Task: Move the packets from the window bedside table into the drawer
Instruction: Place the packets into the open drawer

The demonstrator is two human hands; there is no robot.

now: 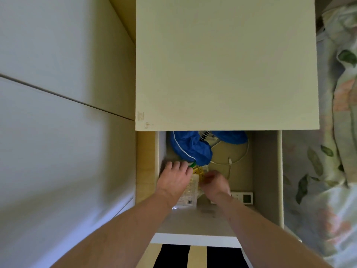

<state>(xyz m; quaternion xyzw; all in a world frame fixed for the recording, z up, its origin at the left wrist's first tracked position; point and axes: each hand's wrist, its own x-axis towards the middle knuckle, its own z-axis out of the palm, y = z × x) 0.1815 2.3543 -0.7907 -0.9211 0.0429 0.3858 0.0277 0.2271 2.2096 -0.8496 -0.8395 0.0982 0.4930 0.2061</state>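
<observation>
Both hands were inside the open drawer (266, 171), the left hand (174, 178) resting flat with fingers spread on the packets (190, 192), apparently to settle them, while the blurred right hand (216, 183) appeared to pinch their edge.

Blue cloth (190, 147) bunched at the back, partly hidden under the top above. White cable (238, 158) looped on the floor beside the cloth, its plug end lying free. White device with a small screen (243, 197) against the right side, near the front. Floral bedding (336, 151) along the right. Pale wall panels (58, 93) on the left. Black and tan striped floor covering (199, 256) below.
</observation>
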